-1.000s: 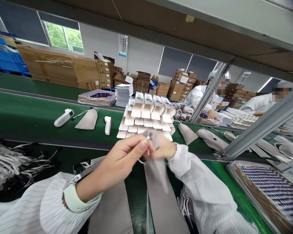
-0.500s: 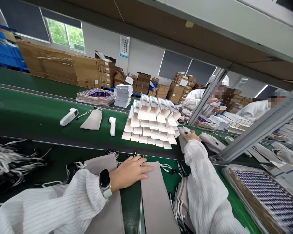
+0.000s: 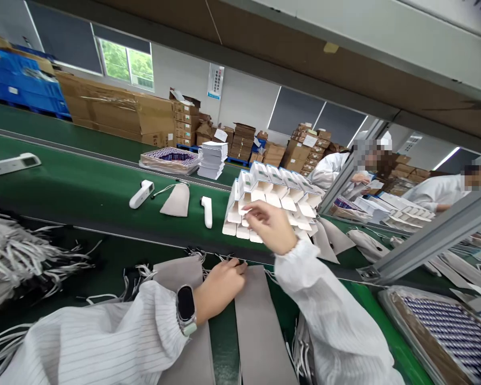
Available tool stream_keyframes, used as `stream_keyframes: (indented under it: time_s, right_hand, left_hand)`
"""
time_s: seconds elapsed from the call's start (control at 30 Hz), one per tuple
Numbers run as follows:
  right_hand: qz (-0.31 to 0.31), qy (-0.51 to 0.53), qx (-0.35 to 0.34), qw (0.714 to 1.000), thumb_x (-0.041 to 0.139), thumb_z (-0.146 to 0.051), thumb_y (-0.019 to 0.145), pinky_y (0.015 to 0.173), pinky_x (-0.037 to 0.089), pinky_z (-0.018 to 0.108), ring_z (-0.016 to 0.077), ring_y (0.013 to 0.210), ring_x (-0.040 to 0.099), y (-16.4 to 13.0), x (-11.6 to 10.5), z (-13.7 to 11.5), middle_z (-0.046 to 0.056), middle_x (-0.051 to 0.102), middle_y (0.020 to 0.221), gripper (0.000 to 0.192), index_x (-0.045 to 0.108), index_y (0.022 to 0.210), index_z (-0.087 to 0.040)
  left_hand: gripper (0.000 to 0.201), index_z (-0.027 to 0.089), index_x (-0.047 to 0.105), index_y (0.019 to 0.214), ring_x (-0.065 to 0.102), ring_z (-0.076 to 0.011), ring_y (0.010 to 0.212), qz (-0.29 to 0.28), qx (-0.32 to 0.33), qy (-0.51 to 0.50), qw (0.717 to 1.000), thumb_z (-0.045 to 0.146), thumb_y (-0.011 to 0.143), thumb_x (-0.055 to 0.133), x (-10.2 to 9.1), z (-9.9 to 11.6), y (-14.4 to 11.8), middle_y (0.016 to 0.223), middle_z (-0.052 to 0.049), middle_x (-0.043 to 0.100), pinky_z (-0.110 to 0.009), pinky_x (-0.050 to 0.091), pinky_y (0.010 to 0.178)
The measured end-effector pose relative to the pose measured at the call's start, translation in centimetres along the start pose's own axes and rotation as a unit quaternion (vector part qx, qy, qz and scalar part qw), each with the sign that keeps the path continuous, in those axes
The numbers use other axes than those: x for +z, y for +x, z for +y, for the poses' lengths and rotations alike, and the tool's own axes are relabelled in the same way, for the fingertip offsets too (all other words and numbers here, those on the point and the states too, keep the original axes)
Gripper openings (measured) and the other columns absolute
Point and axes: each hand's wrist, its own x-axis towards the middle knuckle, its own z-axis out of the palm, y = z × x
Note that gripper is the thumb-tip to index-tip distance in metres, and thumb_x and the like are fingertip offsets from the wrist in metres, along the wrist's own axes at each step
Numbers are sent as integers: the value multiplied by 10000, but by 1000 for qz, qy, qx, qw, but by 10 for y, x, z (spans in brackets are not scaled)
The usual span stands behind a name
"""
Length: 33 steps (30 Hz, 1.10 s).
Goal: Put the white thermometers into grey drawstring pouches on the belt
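Gray pouch [image 3: 262, 326] stretches lengthwise bodyward from the curled fingers of the nearer left hand [image 3: 223, 284], whose grip I cannot tell; the right hand [image 3: 276, 229], beyond, has fingers loosely parted.

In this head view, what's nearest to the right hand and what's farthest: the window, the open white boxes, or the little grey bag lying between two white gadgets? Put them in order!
Nearest to the right hand first:
1. Open white boxes: right behind the hand.
2. Little grey bag: left of the boxes.
3. Window: far back, upper left.
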Motion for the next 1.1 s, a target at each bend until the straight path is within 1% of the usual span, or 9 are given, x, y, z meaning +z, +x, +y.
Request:
stream_keyframes:
  time_s: [0.1, 0.23, 0.37, 0.53, 0.6, 0.67, 0.8, 0.93, 1.1]
  right_hand:
    - [-79, -66, 34, 994, 413, -166, 762, 706, 426, 253, 125, 700, 575, 26, 51, -2, -3, 613, 750, 226, 525, 952, -216]
    - [-142, -129, 167, 967, 475, -182, 745, 807, 387, 354, 231, 951, 535, 68, 110, 26, 102, 583, 984, 355, 453, 1100, -188]
    - [-153, -109, 242, 952, 609, -163, 648, 817, 378, 431, 313, 1012, 503, 90, 140, 49, 181, 544, 1055, 518, 429, 1133, -139]
    - [-173, -13, 297, 939, 611, -89, 612, 840, 397, 429, 282, 994, 535, 87, 119, 59, 139, 579, 1013, 543, 448, 1127, -143]
    - [-193, 48, 292, 936, 578, -144, 669, 793, 451, 374, 224, 904, 591, 76, 98, 57, 94, 614, 938, 579, 369, 1209, -147]
    - [-189, 178, 274, 926, 537, -166, 707, 773, 473, 346, 184, 841, 617, 59, 74, 54, 62, 631, 889, 659, 229, 1289, -155]
    - [-123, 479, 225, 840, 642, -147, 604, 774, 474, 391, 201, 775, 634, 26, 36, 47, 11, 648, 779, 851, 155, 1298, -221]
    - [-95, 518, 216, 822, 661, -126, 579, 718, 489, 432, 201, 711, 641, 6, 21, 48, -29, 638, 762, 889, 157, 1283, -328]
    - [-34, 492, 216, 843, 623, -131, 599, 632, 514, 427, 185, 626, 635, 3, 23, 54, -42, 607, 723, 857, 158, 1284, -356]
  left_hand:
    - [209, 128, 591, 903, 521, -231, 917, 8, 3, 50, 999, 31, 792, 442, -1, 3, 1, 950, -82, 623, -340, 407, 758]
    - [188, 105, 575, 917, 530, -234, 886, 27, 1, 92, 995, 48, 799, 441, 1, 3, 1, 875, -95, 631, -351, 401, 756]
    - [163, 120, 595, 785, 543, -210, 825, 39, 6, 122, 992, 63, 803, 443, 8, 2, 0, 748, -65, 631, -320, 407, 711]
    - [203, 90, 567, 932, 536, -197, 854, 58, 5, 134, 989, 53, 812, 407, 15, 3, -1, 859, -89, 629, -298, 405, 706]
    - [236, 63, 538, 1002, 532, -199, 892, 65, 3, 131, 989, 41, 810, 404, 16, 3, -1, 940, -126, 617, -296, 403, 714]
    - [246, 54, 531, 1018, 531, -200, 907, 68, 5, 125, 990, 33, 802, 415, 16, 3, -1, 971, -142, 610, -287, 407, 704]
    - [193, 93, 565, 908, 531, -194, 863, 61, 13, 115, 991, 15, 781, 441, 10, 3, -2, 873, -97, 624, -266, 417, 644]
    - [186, 126, 553, 803, 512, -191, 786, 48, -1, 111, 993, -13, 768, 434, 2, 4, -1, 752, -51, 581, -279, 418, 636]
    - [215, 143, 534, 790, 477, -193, 761, 32, -18, 101, 994, -27, 762, 406, 0, 2, 1, 776, -47, 535, -295, 404, 631]
